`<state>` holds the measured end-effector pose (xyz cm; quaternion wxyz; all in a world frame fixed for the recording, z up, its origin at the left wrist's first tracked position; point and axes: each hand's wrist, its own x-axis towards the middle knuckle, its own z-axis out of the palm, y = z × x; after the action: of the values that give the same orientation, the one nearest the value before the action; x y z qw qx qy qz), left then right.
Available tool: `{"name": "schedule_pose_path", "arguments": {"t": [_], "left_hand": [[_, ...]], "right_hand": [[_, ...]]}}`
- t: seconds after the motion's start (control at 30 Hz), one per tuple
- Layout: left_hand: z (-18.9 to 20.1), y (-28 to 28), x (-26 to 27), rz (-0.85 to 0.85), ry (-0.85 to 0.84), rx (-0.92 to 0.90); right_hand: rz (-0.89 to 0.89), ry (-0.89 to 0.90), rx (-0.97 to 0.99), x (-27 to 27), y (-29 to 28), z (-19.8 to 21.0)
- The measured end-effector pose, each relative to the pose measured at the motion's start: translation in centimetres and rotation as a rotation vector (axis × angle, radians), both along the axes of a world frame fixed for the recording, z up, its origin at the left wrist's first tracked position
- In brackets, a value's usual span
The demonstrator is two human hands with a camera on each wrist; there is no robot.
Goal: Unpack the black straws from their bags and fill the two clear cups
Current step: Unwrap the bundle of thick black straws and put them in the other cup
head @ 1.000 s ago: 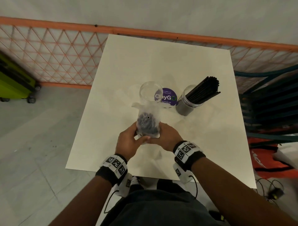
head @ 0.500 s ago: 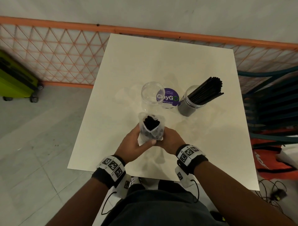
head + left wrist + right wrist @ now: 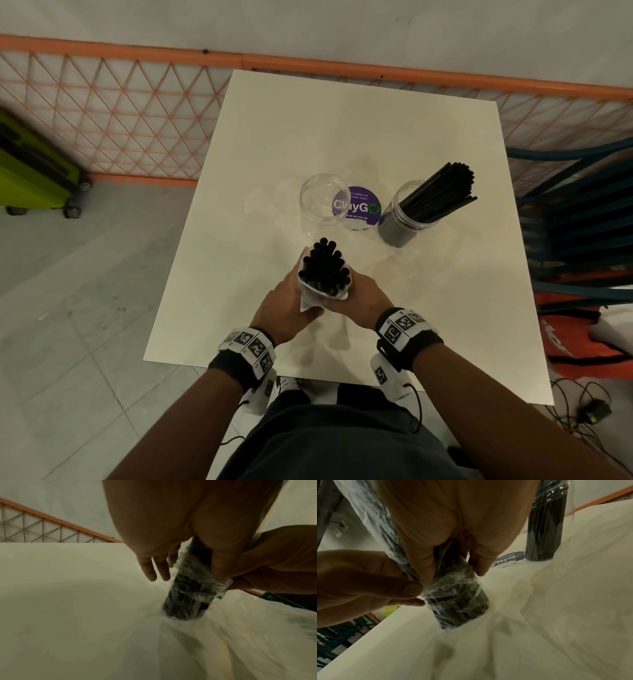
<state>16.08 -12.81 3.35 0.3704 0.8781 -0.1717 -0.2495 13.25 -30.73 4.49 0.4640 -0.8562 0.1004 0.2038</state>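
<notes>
A bundle of black straws stands upright on the white table, its lower end still wrapped in a clear plastic bag. My left hand and right hand both grip the bag around the bundle from either side, with the bag bunched down under my fingers. The straw tops stick out bare above the hands. Just beyond stands an empty clear cup. To its right a second clear cup holds a leaning bunch of black straws.
A round purple sticker lies on the table between the two cups. An orange mesh fence runs behind the table. A green wheeled case sits on the floor at left. Stacked dark chairs and cables are at right.
The bag has been pushed down along the bundle, so the straw tops that were covered by plastic now stand bare above my hands. Both hands slid lower with the bag.
</notes>
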Motion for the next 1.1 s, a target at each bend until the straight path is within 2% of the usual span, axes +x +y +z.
{"name": "schedule_pose_path", "arguments": {"t": [0.2, 0.3, 0.47, 0.57, 0.63, 0.73, 0.77, 0.87, 0.93, 1.03, 1.1], "left_hand": [[-0.8, 0.4, -0.5, 0.000, 0.020, -0.108], [-1.5, 0.4, -0.3, -0.044, 0.024, -0.040], [-3.3, 0.0, 0.1, -0.026, -0.060, 0.025], [-3.5, -0.2, 0.4, -0.054, -0.123, 0.068], [-3.5, -0.5, 0.6, -0.050, -0.116, 0.063], [-3.4, 0.2, 0.9, -0.025, -0.113, -0.004], [-3.0, 0.4, 1.0, -0.016, -0.075, -0.077], [-1.9, -0.3, 1.5, 0.061, 0.150, -0.351], [-1.2, -1.1, 1.5, 0.150, 0.193, -0.449], [-0.2, -1.3, 0.9, 0.290, 0.191, -0.503], [0.6, -0.7, 1.0, 0.274, 0.221, -0.584]], "right_hand": [[-0.014, -0.014, -0.033, 0.3, 0.2, -0.5], [0.000, 0.000, -0.087, 0.4, 0.3, -0.4], [0.030, -0.059, 0.046, 1.0, 0.6, 0.4], [-0.120, -0.002, -0.018, 0.7, 0.9, 0.0], [-0.212, 0.005, 0.013, 0.7, 0.7, -0.6], [-0.261, -0.069, 0.188, 0.9, 0.8, 0.4], [-0.251, -0.088, 0.270, 1.0, 0.7, 1.2], [-0.213, -0.121, 0.494, 1.1, 0.5, 3.0], [-0.176, -0.135, 0.486, 1.4, 0.7, 4.0], [-0.088, -0.135, 0.388, 1.8, 0.6, 4.9], [-0.014, -0.154, 0.267, 1.7, 0.0, 5.6]]}}
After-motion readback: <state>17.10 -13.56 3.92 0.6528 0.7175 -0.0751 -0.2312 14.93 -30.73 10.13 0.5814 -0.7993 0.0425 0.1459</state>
